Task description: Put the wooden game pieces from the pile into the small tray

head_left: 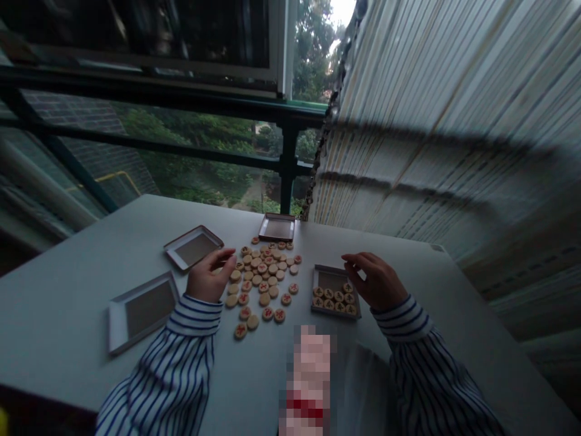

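Note:
My left hand [209, 277] hovers at the left edge of a spread of round wooden xiangqi pieces [262, 267], its thumb and fingers a little apart and nothing visible in them. Some pieces show red characters, others look blank. My right hand [377, 283] is over the right rim of a shallow box [327, 277], fingers stretched out and loosely bent, with no piece visible in them. Inside that box, pieces with black characters [338, 296] lie in rows along the near side and up the right.
Two shallow open boxes, one nearer [152, 306] and one farther [196, 247], lie on the left of the white table [82, 290]. A third box [276, 227] stands at the back. Behind are a window railing [285, 163] and a striped curtain [408, 121]. A pixelated patch covers the front middle.

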`<action>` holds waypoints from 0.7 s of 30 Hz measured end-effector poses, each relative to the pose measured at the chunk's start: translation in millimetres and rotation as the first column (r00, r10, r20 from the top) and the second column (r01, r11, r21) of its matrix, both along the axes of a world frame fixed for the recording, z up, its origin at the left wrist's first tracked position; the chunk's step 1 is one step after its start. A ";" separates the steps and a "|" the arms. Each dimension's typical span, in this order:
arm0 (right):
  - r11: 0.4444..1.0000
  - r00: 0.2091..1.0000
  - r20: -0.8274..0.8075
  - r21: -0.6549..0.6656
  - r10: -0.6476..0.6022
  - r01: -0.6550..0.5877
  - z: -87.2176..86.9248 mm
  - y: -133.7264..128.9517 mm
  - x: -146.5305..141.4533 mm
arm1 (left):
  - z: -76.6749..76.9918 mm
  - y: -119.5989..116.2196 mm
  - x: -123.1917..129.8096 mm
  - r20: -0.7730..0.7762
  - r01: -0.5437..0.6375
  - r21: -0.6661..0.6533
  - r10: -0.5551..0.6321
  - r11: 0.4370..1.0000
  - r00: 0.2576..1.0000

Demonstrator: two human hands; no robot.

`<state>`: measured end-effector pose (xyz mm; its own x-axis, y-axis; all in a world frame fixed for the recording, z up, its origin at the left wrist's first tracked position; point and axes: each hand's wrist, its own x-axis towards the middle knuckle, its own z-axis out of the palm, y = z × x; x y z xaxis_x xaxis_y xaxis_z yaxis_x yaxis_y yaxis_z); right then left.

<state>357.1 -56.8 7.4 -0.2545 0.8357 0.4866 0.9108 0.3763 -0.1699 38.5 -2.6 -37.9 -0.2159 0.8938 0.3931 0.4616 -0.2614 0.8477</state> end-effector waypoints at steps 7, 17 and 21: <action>0.998 0.998 0.053 -0.037 0.043 -0.041 -1.2 4.6 -21.4 | -13.3 24.8 -8.9 -0.139 0.005 0.047 0.002 0.999 0.990; 0.988 0.979 0.163 -0.119 0.120 -0.101 5.9 17.0 -56.7 | -51.1 27.5 -11.1 -0.469 0.062 0.167 0.024 0.984 0.883; 0.975 0.966 0.182 -0.158 0.183 -0.155 5.0 25.6 -80.6 | -56.1 27.5 -6.6 -0.534 0.032 0.133 0.045 0.991 0.844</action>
<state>276.5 -31.2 12.4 -0.4758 0.8288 0.2944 0.8566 0.5126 -0.0588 31.9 24.9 -94.0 0.0567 0.8247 0.5627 0.8347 -0.3484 0.4264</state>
